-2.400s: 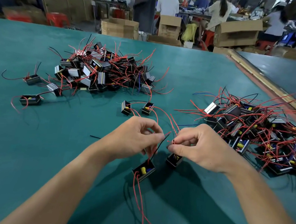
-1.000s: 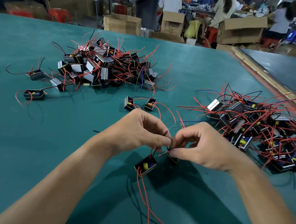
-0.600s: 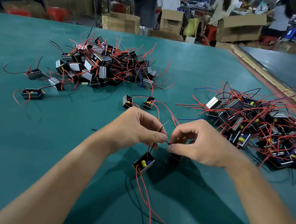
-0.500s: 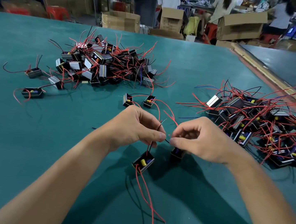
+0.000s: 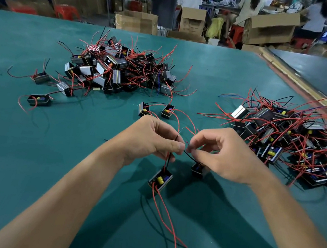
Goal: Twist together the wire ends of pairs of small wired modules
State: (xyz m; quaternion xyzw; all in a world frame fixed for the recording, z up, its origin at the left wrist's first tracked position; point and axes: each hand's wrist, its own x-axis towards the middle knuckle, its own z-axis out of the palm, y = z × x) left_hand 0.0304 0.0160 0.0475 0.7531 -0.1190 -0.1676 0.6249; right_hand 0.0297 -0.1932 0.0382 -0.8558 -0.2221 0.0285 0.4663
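Centrally, we noted left hand [image 5: 152, 141], right hand [image 5: 223, 152] each pinching wires [image 5: 190, 158], fingertips almost meeting; modules [image 5: 160, 180] lay below, toward us.

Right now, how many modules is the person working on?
2. The open-topped module, yellow part showing, is below the left hand, which pinches its wires. The second module is under the right hand, partly hidden; that hand pinches its black wire.

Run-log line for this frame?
step: twisting | left hand: pinches wire ends | right hand: pinches wire ends | near module, second module: below hands
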